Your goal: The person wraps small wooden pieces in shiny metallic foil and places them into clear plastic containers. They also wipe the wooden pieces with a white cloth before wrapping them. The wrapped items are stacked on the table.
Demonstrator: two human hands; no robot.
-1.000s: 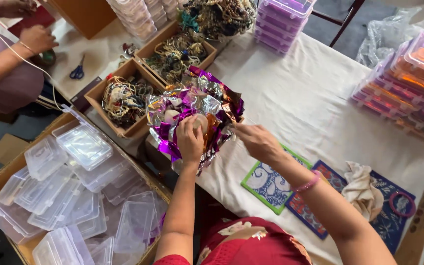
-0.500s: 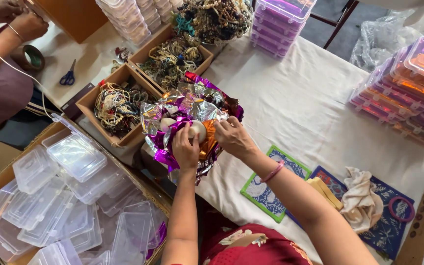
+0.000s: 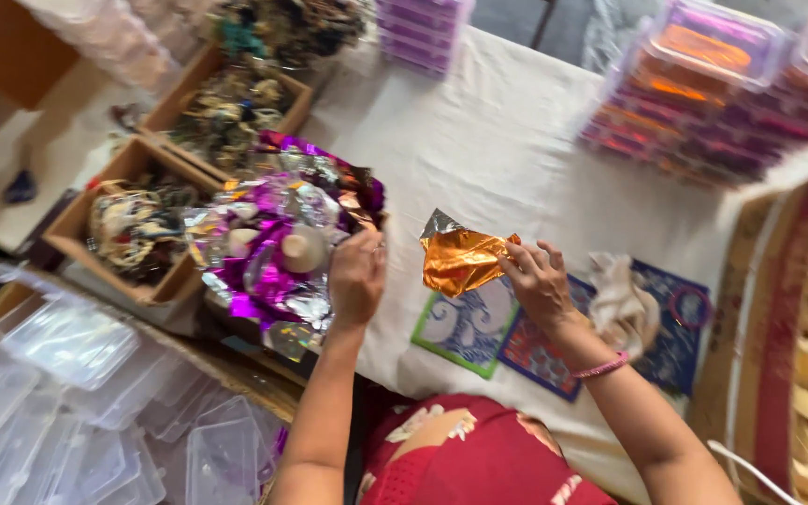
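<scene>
My right hand point(image 3: 537, 281) holds a crumpled orange foil sheet point(image 3: 460, 258) with a silver underside, lifted above the white cloth-covered table point(image 3: 488, 150). My left hand point(image 3: 357, 273) rests on the right edge of a heap of shiny purple and silver foil wrappers point(image 3: 278, 245), fingers curled against it; whether it grips a piece I cannot tell. A small pale round object point(image 3: 303, 251) lies in the heap just left of that hand. A pink bracelet circles my right wrist.
Cardboard boxes of tangled jewellery point(image 3: 137, 229) stand left of the heap. Empty clear plastic boxes point(image 3: 67, 393) fill a carton at the lower left. Purple-lidded boxes point(image 3: 703, 84) are stacked at the back right. Patterned cards point(image 3: 465, 327) and a cloth point(image 3: 624, 299) lie near me.
My right hand has pulled an orange foil sheet out of the heap and carried it to the right. The view has swung right. My left hand stays at the heap.
</scene>
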